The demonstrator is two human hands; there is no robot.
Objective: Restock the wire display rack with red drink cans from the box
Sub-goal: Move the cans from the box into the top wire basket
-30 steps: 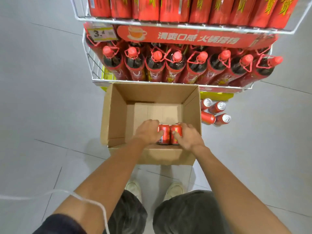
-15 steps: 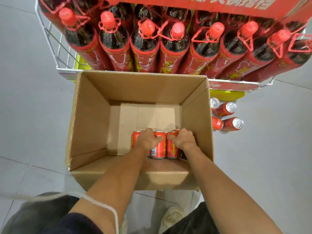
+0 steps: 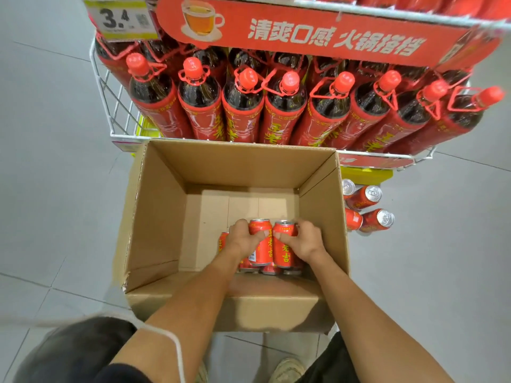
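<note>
The red drink cans (image 3: pixel 261 246) sit bunched against the near wall of the cardboard box (image 3: pixel 166 217), right of its middle. They stand upright, long axis vertical, silver tops facing up, and two seem lifted slightly above the ones beneath or behind them.

The left hand (image 3: pixel 243 239) is wrapped round the left raised can, thumb pressed across its front; the right hand (image 3: pixel 304 240) clasps the right one the same way. The two cans touch side by side.

Each grip, I'd say, takes only the upper part of a smooth, heavy can, so one could slip as it clears the tall box wall, or knock the rim and drop back onto the others.

Four more cans (image 3: pixel 365 208) lie on their sides on the floor tiles, just right of the box. At the far side stands the wire display rack (image 3: pixel 110 106), its lower tier crowded with red-capped bottles (image 3: pixel 243 106), so a hurried reach could topple one.
</note>
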